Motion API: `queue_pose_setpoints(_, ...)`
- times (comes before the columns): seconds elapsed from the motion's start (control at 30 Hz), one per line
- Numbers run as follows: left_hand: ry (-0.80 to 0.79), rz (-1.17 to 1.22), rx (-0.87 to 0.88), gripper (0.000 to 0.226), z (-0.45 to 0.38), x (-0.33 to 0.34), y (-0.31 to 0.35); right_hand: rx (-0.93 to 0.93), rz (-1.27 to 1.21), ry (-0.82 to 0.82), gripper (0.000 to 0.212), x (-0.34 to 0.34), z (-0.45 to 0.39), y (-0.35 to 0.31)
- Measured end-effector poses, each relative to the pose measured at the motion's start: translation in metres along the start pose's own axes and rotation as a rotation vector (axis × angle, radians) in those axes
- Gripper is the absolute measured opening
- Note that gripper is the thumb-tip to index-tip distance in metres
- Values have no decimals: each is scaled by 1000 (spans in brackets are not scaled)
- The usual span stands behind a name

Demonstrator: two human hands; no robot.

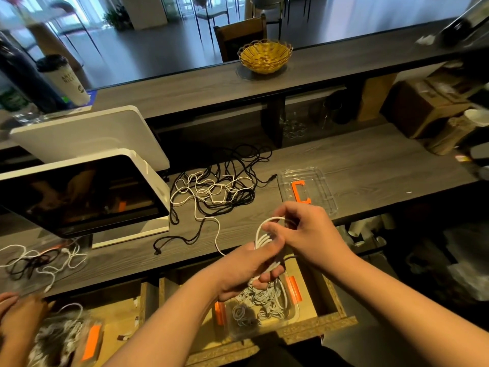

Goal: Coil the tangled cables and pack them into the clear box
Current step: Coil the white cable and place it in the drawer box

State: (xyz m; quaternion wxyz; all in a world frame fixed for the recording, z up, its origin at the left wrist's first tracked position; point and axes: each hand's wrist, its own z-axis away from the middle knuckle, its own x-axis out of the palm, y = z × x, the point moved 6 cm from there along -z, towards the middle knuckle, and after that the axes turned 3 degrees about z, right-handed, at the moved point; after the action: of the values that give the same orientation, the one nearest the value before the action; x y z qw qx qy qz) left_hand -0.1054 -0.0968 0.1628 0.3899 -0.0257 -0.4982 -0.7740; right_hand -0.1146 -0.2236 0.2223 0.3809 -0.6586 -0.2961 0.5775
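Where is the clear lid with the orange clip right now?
In the head view the clear lid lies flat on the counter, right of the tangled cables and just beyond the right hand.

Counting here: two screens (87,192), one yellow basket (265,56), one clear lid (308,190), two clear boxes (260,311), three hands (309,229).
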Motion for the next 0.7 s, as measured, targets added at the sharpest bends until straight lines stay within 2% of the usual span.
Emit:
queue_pose_setpoints(0.07, 58, -142, 25, 52, 0, -4, 4, 44, -94, 21, 11, -1, 2, 7)
queue_pose_setpoints(0.13, 141, -192, 55, 51, -1, -9, 6, 82, -178, 38, 12, -2, 3, 13)
queue_pose_setpoints(0.27, 292, -25, 119, 51, -4, -11, 6, 172, -327, 21, 13, -3, 4, 23)
queue_pose_setpoints(0.47, 334, 252, 283, 45, -5, -7, 20, 313, -442, -57, 20, 9, 15, 35)
queue_pose_setpoints(0.6, 417, 413, 369, 46, -8, -3, 35, 352, -450, -118, 42, 19, 21, 37)
queue_pose_setpoints(0.7, 415, 441, 381, 47, -9, 2, 40, 309, -530, -215, 32, 30, 25, 26)
